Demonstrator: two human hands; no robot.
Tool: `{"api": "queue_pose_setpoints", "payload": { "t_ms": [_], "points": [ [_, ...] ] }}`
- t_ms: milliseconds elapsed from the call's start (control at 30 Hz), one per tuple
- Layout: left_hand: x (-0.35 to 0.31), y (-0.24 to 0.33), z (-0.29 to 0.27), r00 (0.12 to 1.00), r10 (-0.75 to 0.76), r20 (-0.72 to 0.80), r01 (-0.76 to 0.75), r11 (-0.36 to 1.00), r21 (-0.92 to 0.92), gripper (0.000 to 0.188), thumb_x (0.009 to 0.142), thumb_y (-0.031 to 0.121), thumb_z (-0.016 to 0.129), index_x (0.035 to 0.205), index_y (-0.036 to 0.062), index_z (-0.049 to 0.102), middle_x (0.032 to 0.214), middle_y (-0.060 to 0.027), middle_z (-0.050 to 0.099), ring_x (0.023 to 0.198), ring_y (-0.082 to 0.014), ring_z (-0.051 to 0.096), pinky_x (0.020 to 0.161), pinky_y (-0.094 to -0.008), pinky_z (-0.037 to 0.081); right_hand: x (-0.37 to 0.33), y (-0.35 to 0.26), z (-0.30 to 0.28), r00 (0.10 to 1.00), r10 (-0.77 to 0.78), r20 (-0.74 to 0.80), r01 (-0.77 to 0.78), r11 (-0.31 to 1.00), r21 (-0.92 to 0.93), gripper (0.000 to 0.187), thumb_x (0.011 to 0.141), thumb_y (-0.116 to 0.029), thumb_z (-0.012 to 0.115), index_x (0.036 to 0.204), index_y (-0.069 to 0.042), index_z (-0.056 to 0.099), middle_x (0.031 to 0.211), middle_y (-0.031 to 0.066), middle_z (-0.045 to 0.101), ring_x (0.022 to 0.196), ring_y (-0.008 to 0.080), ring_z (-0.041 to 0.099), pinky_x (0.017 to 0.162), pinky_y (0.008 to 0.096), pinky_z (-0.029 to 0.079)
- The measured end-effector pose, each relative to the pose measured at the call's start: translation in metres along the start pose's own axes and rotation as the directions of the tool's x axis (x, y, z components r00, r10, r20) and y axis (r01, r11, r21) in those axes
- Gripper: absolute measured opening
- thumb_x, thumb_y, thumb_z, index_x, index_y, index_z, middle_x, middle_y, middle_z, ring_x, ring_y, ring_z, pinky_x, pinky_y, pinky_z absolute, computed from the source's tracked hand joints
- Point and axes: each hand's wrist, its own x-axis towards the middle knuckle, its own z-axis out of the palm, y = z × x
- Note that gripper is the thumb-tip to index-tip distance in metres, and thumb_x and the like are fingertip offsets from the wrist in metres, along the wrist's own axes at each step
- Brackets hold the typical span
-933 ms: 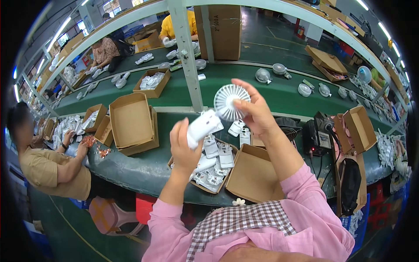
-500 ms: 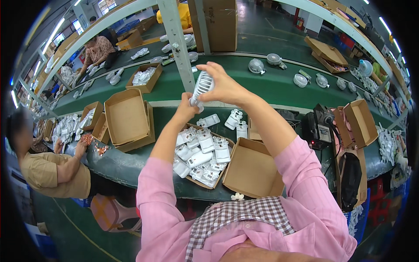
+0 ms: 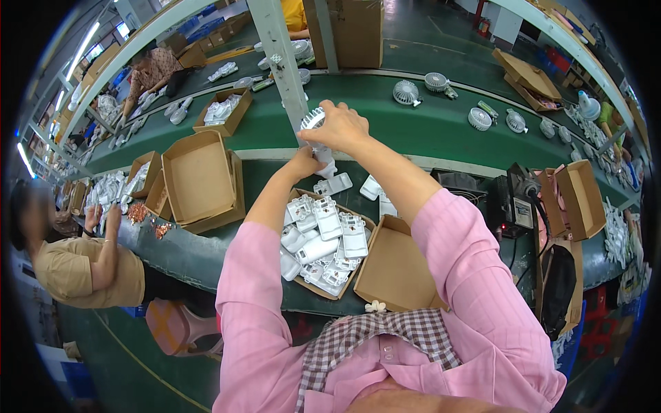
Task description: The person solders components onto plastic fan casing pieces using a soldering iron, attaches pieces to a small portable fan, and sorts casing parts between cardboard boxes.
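Both my hands are closed around a small white handheld fan (image 3: 313, 120), raised over the far side of the bench beside the metal post. My right hand (image 3: 339, 129) grips its round slatted head from above and the right. Lower down, my left hand (image 3: 303, 164) holds the white lower part, and the fingers hide much of it. Below my hands stands a cardboard box (image 3: 337, 297) full of white plastic fan housings (image 3: 318, 250). A loose white housing (image 3: 333, 184) lies just behind that box, and more housings (image 3: 370, 188) lie to its right, partly behind my right forearm.
An open cardboard box (image 3: 396, 265) sits right of the filled one. A black device (image 3: 511, 206) with cables stands farther right. Beyond the post runs a green conveyor (image 3: 385, 131) carrying several fans (image 3: 406, 92). At left, a co-worker (image 3: 82, 265) handles parts beside stacked boxes (image 3: 196, 182).
The fan has turned in my hands, and my right hand now covers more of its head. My view has shifted slightly. The co-worker at left has raised their hands from the orange-brown parts.
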Motion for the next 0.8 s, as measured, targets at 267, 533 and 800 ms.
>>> {"api": "queue_pose_setpoints", "payload": {
  "t_ms": [267, 533, 800],
  "points": [
    [0.008, -0.016, -0.002, 0.996, -0.051, 0.074, 0.054, 0.998, -0.038, 0.051, 0.072, 0.005, 0.073, 0.119, -0.0035, 0.055, 0.112, -0.0140, 0.062, 0.103, -0.0253, 0.060, 0.086, -0.0338, 0.048, 0.000, -0.003, 0.007, 0.999, -0.005, 0.053, 0.009, 0.997, -0.076, 0.083, 0.063, -0.065, 0.070, 0.122, -0.008, 0.054, 0.116, 0.0177, 0.057, 0.109, 0.0330, 0.055, 0.087, 0.0431, 0.046],
    [0.010, -0.023, -0.008, 0.994, -0.068, 0.089, 0.073, 0.996, -0.051, 0.042, 0.076, 0.008, 0.075, 0.114, 0.0044, 0.057, 0.095, -0.0051, 0.062, 0.080, -0.0153, 0.059, 0.065, -0.0272, 0.050, 0.004, 0.003, 0.012, 0.996, -0.021, 0.090, 0.020, 1.000, 0.004, 0.087, 0.062, -0.058, 0.074, 0.129, -0.009, 0.049, 0.118, 0.0172, 0.056, 0.111, 0.0318, 0.055, 0.090, 0.0428, 0.046],
    [0.010, -0.027, -0.007, 0.993, -0.091, 0.074, 0.100, 0.986, -0.132, 0.049, 0.075, 0.002, 0.073, 0.118, 0.0040, 0.051, 0.103, -0.0065, 0.061, 0.087, -0.0172, 0.060, 0.065, -0.0276, 0.054, 0.015, 0.020, 0.035, 0.992, -0.052, 0.114, 0.024, 0.971, 0.237, 0.099, 0.060, -0.044, 0.080, 0.141, -0.007, 0.034, 0.130, 0.0213, 0.049, 0.117, 0.0340, 0.052, 0.098, 0.0385, 0.042]
  ]
}}
